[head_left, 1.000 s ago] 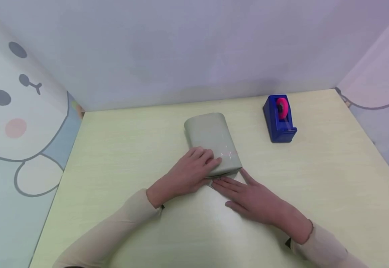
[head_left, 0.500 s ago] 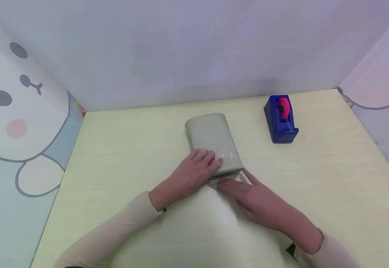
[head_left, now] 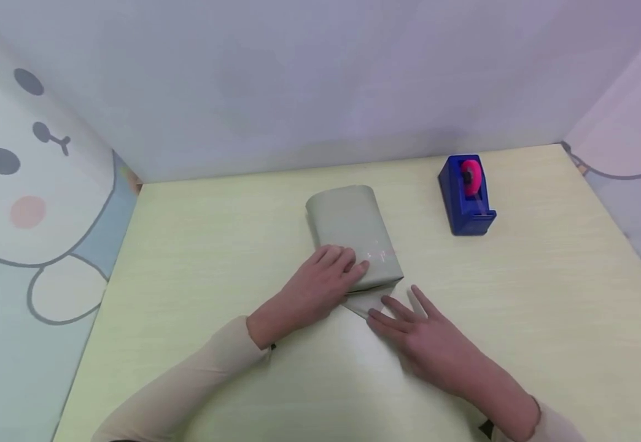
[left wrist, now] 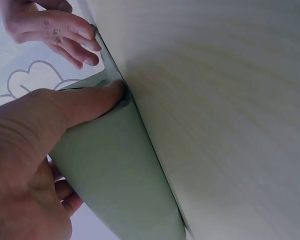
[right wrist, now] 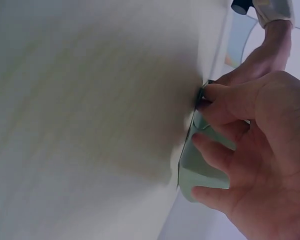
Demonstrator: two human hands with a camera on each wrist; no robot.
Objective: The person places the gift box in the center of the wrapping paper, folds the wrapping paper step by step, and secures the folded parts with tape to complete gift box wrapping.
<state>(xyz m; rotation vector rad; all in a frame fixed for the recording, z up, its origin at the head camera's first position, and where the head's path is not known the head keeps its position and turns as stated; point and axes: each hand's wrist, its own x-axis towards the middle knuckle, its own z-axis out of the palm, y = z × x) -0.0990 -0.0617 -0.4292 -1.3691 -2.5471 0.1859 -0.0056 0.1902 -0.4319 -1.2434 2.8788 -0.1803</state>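
Observation:
A boxy package [head_left: 348,215] wrapped in smooth grey-green paper lies at the middle of the table, its near end toward me. From that end a pointed paper flap [head_left: 369,301] sticks out low along the tabletop. My left hand [head_left: 312,291] grips the near left corner, fingers bent over the top. In the left wrist view its thumb [left wrist: 92,104] presses along the end of the package [left wrist: 120,165]. My right hand [head_left: 436,350] is spread, with straight fingertips right at the flap's outer edge; its thumb is hidden in the head view.
A blue tape dispenser [head_left: 466,196] with a pink core stands at the back right of the pale wooden table [head_left: 210,245]. A plain pale wall [head_left: 320,80] rises behind the table, and cartoon-printed sheets [head_left: 33,233] flank it.
My right hand has drawn back toward me and to the right, its fingers now spread, uncovering more of the flap. My left hand keeps its hold on the package.

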